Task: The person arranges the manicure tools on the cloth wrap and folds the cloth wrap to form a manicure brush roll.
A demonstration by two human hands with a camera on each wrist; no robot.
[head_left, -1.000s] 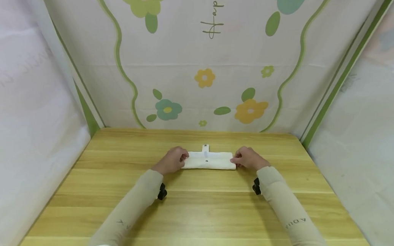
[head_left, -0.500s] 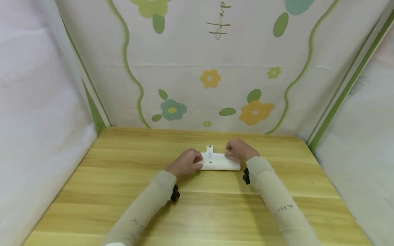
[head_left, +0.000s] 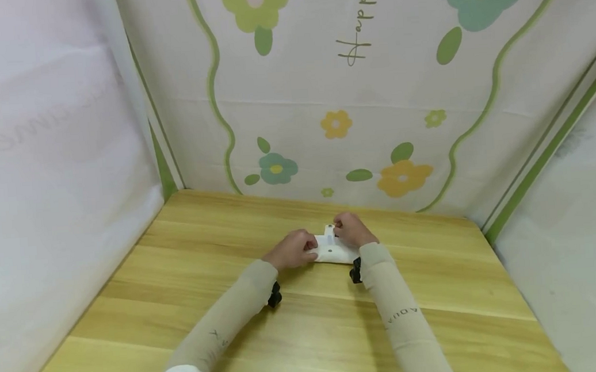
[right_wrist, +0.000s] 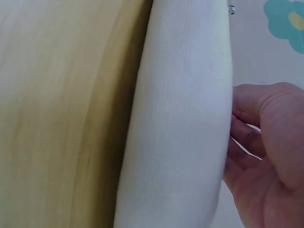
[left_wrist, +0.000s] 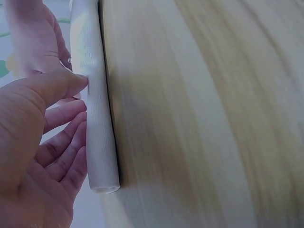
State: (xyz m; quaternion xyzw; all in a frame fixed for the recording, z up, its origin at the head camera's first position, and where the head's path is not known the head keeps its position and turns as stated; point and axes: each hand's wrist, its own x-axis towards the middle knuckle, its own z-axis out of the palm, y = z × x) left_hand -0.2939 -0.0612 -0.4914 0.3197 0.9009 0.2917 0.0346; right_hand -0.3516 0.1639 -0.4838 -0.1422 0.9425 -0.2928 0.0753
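A white folded fabric pouch [head_left: 329, 257], rolled at its near side, lies toward the back of the wooden table. From its far side sticks out a short white strap [head_left: 329, 231] with a metal snap at its tip; another snap sits on the pouch's middle. My left hand [head_left: 292, 250] holds the pouch's left part, thumb on the roll [left_wrist: 97, 142] and fingertips against its far side. My right hand [head_left: 353, 230] reaches over the right part, curled fingertips right at the strap's edge. In the right wrist view the roll [right_wrist: 180, 118] hides those fingertips.
The wooden table [head_left: 298, 336] meets a white back wall [head_left: 290, 77] of floral printed cloth just beyond the pouch. White cloth walls [head_left: 59, 185] also stand at the left and right sides. A black wrist camera [head_left: 356, 270] hangs below each sleeve cuff.
My right hand has moved from the pouch's right end leftward along it to the strap. My left hand has shifted inward from the left end. The head view has shifted slightly.
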